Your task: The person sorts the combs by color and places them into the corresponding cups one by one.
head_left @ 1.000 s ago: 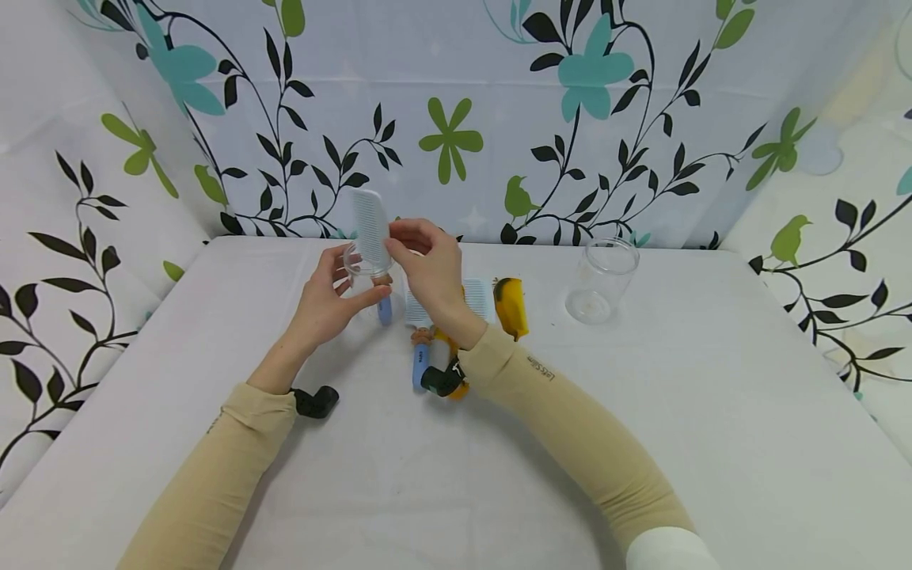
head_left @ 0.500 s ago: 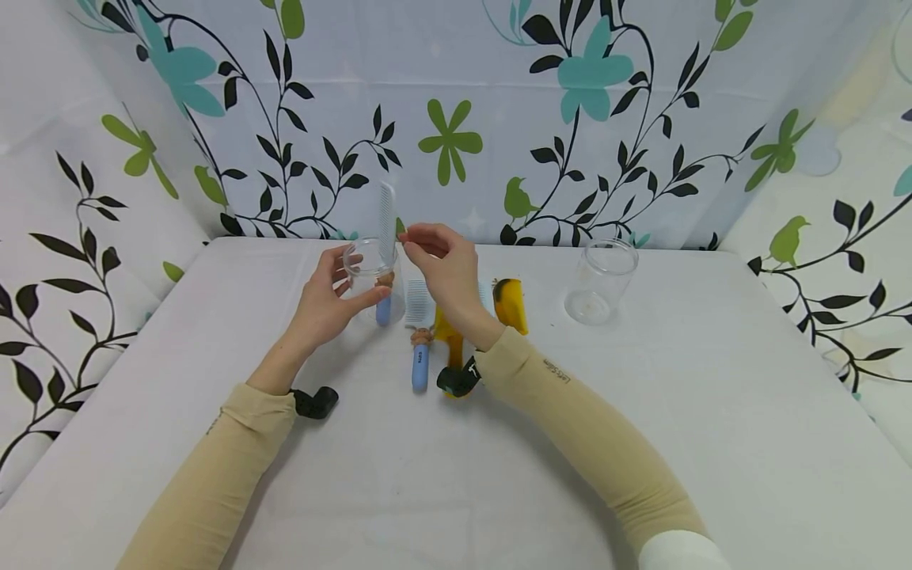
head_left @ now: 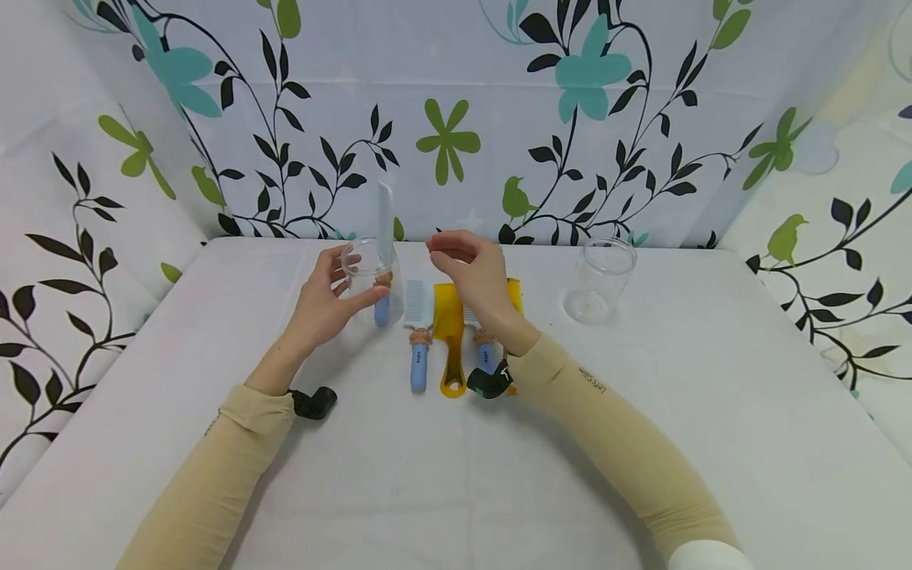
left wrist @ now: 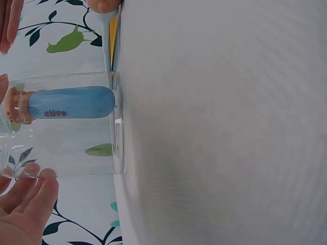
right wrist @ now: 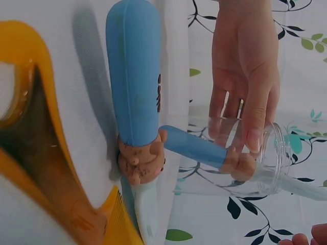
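Note:
My left hand (head_left: 321, 297) holds a clear jar (left wrist: 66, 148) near its rim, thumb on the near side and fingers on the far side. Inside leans a pale-blue comb (head_left: 385, 222), its toothed part rising above the rim. In the left wrist view the comb's blue handle (left wrist: 71, 102), with a brown bear-like figure at its neck, reaches the jar's bottom. The right hand (head_left: 473, 277) hovers to the right of the jar, fingers loosely bent and holding nothing. Below it lie a yellow comb (head_left: 449, 313) and another blue comb (head_left: 486, 355), partly hidden by hand and wrist.
Another blue comb (head_left: 419, 364) lies just right of the held jar. A second yellow comb (head_left: 514, 293) is mostly covered by the right arm. Farther right stands a second clear jar (head_left: 601, 285) with nothing in it. A patterned cloth (head_left: 456, 198) hangs behind the white table (head_left: 399, 475).
My right hand has let go of the comb, which now leans in the jar, and has moved right over the row of combs. The left hand stays on the jar.

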`<state>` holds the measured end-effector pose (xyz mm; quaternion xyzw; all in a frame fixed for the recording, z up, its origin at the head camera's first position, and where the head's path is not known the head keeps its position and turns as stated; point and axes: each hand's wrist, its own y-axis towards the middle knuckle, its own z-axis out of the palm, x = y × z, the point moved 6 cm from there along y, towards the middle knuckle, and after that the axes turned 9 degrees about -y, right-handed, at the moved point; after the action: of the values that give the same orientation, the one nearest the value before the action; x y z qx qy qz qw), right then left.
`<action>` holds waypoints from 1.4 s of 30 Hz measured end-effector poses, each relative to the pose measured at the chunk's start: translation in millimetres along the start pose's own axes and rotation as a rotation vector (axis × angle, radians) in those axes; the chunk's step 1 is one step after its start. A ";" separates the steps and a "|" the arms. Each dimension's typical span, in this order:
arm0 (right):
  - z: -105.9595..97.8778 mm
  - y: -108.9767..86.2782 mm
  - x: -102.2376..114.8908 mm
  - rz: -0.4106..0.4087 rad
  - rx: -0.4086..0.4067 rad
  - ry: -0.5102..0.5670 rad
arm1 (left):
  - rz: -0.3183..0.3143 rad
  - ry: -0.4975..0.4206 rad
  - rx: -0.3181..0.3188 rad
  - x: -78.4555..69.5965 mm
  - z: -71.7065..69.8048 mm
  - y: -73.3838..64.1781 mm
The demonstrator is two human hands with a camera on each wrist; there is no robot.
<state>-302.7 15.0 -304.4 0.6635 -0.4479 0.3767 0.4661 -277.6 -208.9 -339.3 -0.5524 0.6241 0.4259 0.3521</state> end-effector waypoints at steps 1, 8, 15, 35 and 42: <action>-3.1 -0.4 0.0 -0.015 -0.005 -0.010 | 0.000 0.003 -0.002 0.1 -0.4 0.0; -25.4 -8.0 -6.1 -0.047 -0.007 -0.072 | 0.005 0.011 -0.001 -0.4 -1.1 0.9; -50.8 -16.7 -8.1 -0.090 -0.040 -0.122 | -0.003 0.022 0.001 -2.1 0.2 1.4; -143.9 -49.4 -12.4 -0.222 -0.210 -0.306 | -0.005 0.018 0.011 -2.8 1.3 -0.3; -176.7 -46.4 -8.0 -0.264 -0.287 -0.354 | -0.004 0.009 0.008 -3.8 0.9 -0.2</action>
<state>-276.0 193.5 -274.9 0.6987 -0.4811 0.1233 0.5149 -276.9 -206.6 -336.3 -0.5543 0.6261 0.4203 0.3523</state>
